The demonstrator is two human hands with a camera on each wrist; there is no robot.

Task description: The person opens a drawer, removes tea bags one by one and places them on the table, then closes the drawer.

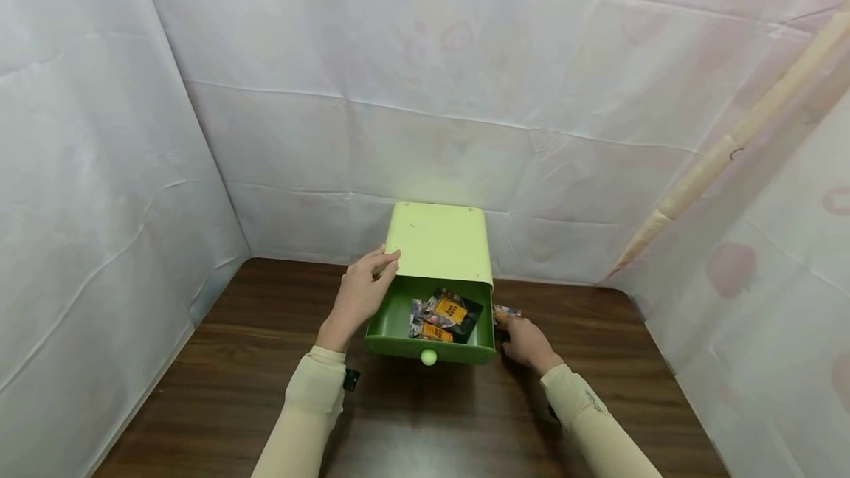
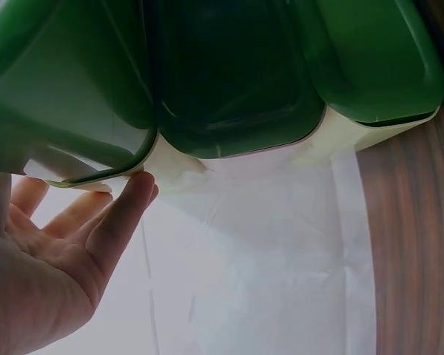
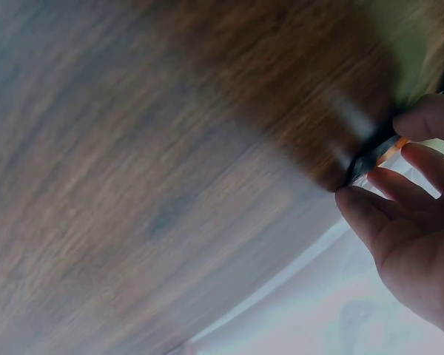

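A small light-green drawer cabinet [image 1: 438, 238] stands against the curtain, with its top green drawer [image 1: 398, 312] pulled out. Black, orange-labelled packets [image 1: 451, 312] lie overlapping in that drawer. At the cabinet's upper left edge, my left hand [image 1: 361, 288] touches the outer wall with extended fingers and thumb; the left wrist view shows the fingertips [image 2: 139, 185] against it. To the right of the drawer, low by the tabletop, my right hand [image 1: 524, 341] pinches another packet [image 1: 508, 310]. Only a dark edge and some orange of this packet [image 3: 377, 148] show in the right wrist view.
Below the pulled-out drawer, two more green drawers [image 2: 237, 81] sit in the cabinet. The dark wooden table [image 1: 252, 360] carries it. Pale curtains [image 1: 425, 94] enclose the back and sides, and a bundled fabric seam [image 1: 704, 161] slants down at the right.
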